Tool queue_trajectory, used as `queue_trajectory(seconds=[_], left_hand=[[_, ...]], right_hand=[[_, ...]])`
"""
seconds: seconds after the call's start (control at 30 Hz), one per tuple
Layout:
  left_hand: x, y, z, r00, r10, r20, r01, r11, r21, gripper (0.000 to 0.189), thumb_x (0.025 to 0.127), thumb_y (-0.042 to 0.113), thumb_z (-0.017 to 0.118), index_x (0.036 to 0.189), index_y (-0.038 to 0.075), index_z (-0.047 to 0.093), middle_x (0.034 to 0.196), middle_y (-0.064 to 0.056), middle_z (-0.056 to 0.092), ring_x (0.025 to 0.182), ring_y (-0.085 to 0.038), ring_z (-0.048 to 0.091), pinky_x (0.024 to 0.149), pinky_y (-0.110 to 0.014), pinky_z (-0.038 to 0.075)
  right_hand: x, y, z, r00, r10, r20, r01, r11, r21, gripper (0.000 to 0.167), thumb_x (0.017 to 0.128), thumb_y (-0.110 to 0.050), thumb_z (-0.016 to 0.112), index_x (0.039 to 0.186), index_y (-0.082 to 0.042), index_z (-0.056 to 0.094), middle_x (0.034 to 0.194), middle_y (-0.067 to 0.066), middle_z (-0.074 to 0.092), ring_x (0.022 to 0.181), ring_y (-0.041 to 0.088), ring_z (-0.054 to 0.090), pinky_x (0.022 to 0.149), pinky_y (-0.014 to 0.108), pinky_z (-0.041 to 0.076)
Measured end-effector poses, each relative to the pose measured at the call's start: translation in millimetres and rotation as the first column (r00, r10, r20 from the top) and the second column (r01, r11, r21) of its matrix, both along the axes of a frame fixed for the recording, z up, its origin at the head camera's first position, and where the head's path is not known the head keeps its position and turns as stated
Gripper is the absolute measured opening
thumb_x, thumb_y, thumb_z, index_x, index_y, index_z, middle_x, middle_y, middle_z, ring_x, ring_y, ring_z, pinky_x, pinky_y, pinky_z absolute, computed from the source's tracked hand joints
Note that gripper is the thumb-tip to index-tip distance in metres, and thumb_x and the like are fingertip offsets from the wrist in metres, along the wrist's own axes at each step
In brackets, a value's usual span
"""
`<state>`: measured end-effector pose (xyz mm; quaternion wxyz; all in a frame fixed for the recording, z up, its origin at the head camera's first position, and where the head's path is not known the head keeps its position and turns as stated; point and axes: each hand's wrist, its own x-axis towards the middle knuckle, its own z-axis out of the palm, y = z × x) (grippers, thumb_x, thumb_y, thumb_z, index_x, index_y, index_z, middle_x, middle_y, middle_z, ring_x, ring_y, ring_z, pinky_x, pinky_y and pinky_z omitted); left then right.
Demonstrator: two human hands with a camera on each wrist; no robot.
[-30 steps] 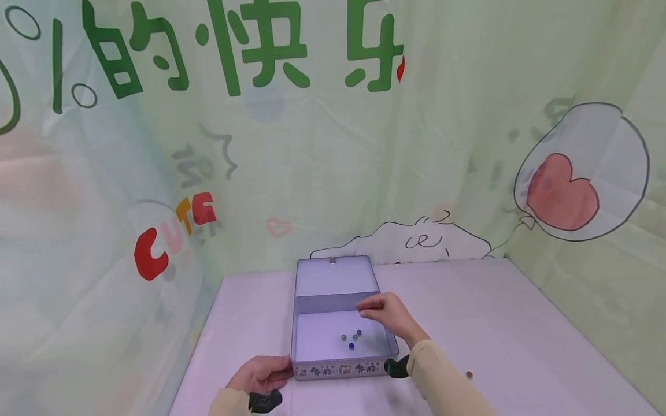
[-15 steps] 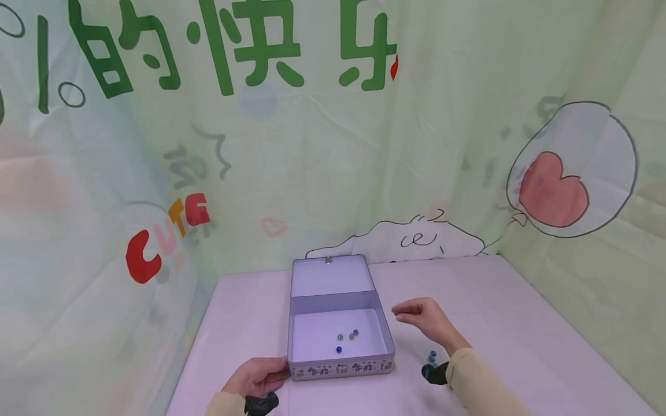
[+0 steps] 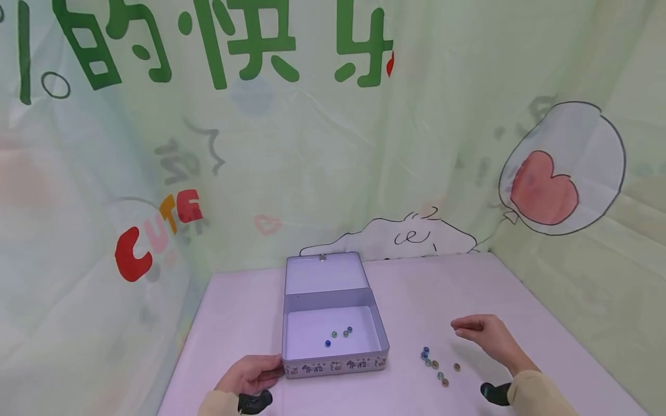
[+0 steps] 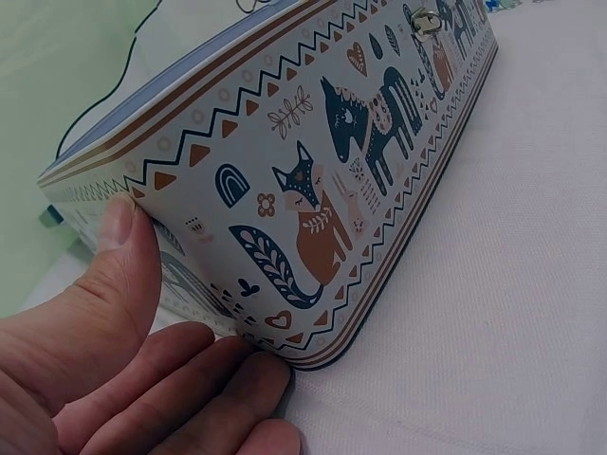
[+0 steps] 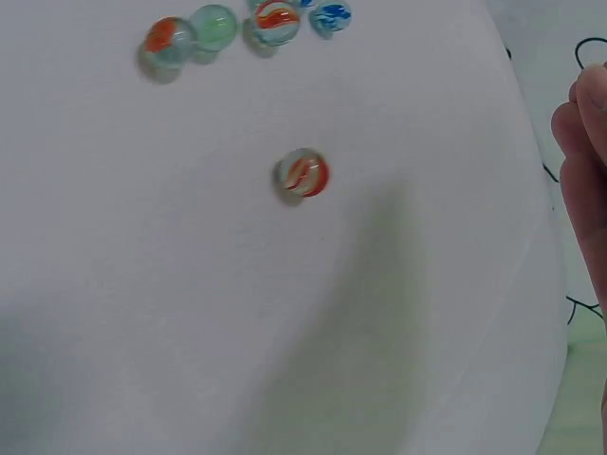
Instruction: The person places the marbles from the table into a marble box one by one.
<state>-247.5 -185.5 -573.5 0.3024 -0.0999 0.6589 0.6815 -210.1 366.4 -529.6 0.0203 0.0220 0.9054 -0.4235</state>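
A tin box [image 3: 335,365] with a printed animal pattern stands with its lid [image 3: 325,274] tipped back. Inside lie several small glass marbles, among them a dark blue marble [image 3: 328,343]. My left hand [image 3: 252,372] rests against the box's front left corner. In the left wrist view its thumb [image 4: 119,223] touches the side and the other fingers lie at the bottom corner. My right hand [image 3: 491,338] hovers over the table right of the loose marbles, thumb close to the fingers, nothing visible held. Below it lies an orange-streaked marble [image 5: 303,173], apart from the others.
Several loose marbles lie in a line right of the box, including a blue marble [image 3: 426,349] and a green marble [image 5: 213,27]. The pale table [image 3: 395,294] ends at a printed curtain [image 3: 333,156], which hangs behind and at both sides.
My right hand has moved from over the box out to the right, uncovering the loose marbles. The dark blue marble has rolled inside the box. My left hand stays at the corner.
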Motion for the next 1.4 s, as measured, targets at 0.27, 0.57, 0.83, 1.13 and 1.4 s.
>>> queue_trajectory(seconds=[0.27,0.57,0.83,1.13,1.4], left_hand=[[0.4,-4.8,-1.1,1.0,0.016,0.001,-0.016,1.0,0.011,0.046,0.098,0.016,0.07,0.13,-0.015,0.06,0.116,-0.023,0.075,0.105,-0.023,0.073,0.107,-0.05,0.053],[2.3,-8.0,0.9,0.999,0.033,0.018,-0.034,0.998,0.048,0.041,0.098,0.014,0.069,0.128,-0.013,0.062,0.111,-0.018,0.077,0.101,-0.019,0.074,0.1,-0.044,0.058],[-1.1,-7.9,3.2,1.0,0.026,0.017,-0.026,1.0,0.017,0.039,0.097,0.017,0.071,0.126,-0.008,0.066,0.112,-0.019,0.077,0.102,-0.022,0.076,0.106,-0.049,0.054],[1.0,-6.0,2.0,1.0,0.029,-0.005,-0.029,0.999,0.023,0.038,0.098,0.013,0.069,0.126,-0.012,0.065,0.112,-0.02,0.077,0.1,-0.019,0.073,0.104,-0.048,0.055],[1.5,-3.4,3.3,1.0,-0.013,-0.015,0.013,1.0,0.016,0.037,0.099,0.016,0.069,0.125,-0.01,0.067,0.115,-0.021,0.076,0.105,-0.021,0.073,0.106,-0.048,0.054]], right_hand=[[13.0,-2,-30.1,0.998,0.028,0.051,-0.03,0.999,0.026,0.025,0.089,-0.009,0.078,0.111,0.002,0.075,0.108,0.016,0.078,0.089,0.006,0.072,0.076,0.022,0.061],[18.0,-8,-46.8,0.996,-0.024,0.083,0.02,0.998,0.056,0.024,0.083,-0.009,0.082,0.105,-0.002,0.077,0.103,0.011,0.079,0.092,0.017,0.074,0.08,0.03,0.062],[12.9,-18,-47.5,0.996,-0.053,0.067,0.039,0.981,0.188,0.018,0.08,-0.008,0.084,0.097,-0.011,0.08,0.096,0.003,0.079,0.096,0.023,0.073,0.086,0.043,0.061],[14.9,-17,-37.7,0.998,-0.032,0.05,0.026,0.992,0.124,0.021,0.082,-0.008,0.082,0.102,-0.005,0.078,0.099,0.008,0.079,0.09,0.013,0.073,0.081,0.031,0.062],[3.4,-7,-9.2,1.0,0.015,0.013,-0.015,1.0,-0.018,0.03,0.09,-0.006,0.076,0.116,0.007,0.072,0.11,0.019,0.077,0.089,0.006,0.074,0.081,0.031,0.064]])
